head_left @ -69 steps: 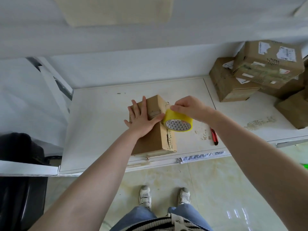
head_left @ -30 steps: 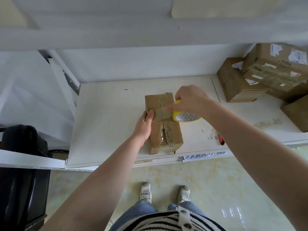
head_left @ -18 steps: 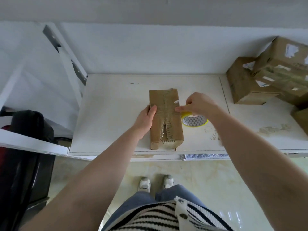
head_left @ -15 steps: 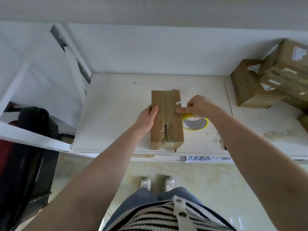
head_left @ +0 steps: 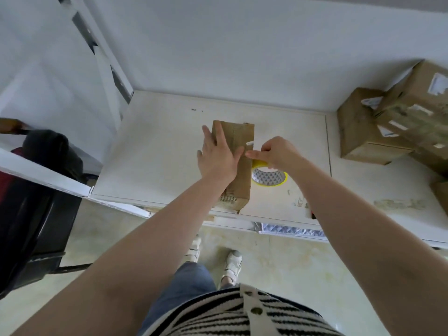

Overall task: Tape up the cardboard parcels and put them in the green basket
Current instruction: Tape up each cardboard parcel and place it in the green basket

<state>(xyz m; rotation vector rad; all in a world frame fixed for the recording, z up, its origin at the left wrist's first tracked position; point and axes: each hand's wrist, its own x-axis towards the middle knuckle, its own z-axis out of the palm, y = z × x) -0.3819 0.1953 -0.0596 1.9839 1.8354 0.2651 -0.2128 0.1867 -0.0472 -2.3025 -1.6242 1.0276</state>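
Observation:
A long brown cardboard parcel [head_left: 240, 139] lies flat on the white table [head_left: 157, 151], its near end at the front edge. My left hand [head_left: 217, 154] rests flat on the parcel's top with straight fingers pointing away from me. Just right of the parcel stands a yellow tape roll [head_left: 268, 177] on the table. My right hand [head_left: 276, 152] is above the roll and pinches the loose tape end at the parcel's right edge. No green basket is in view.
Several stacked cardboard boxes [head_left: 388, 132] with labels fill the table's right side. A black chair [head_left: 36, 190] stands left of the table. A white wall closes the back, and a white frame post [head_left: 106, 69] rises at the back left corner.
My left hand has slid from the parcel's left side up onto its top, fingers spread flat. The right hand stays at the parcel's right edge above the roll, which now stands on the table.

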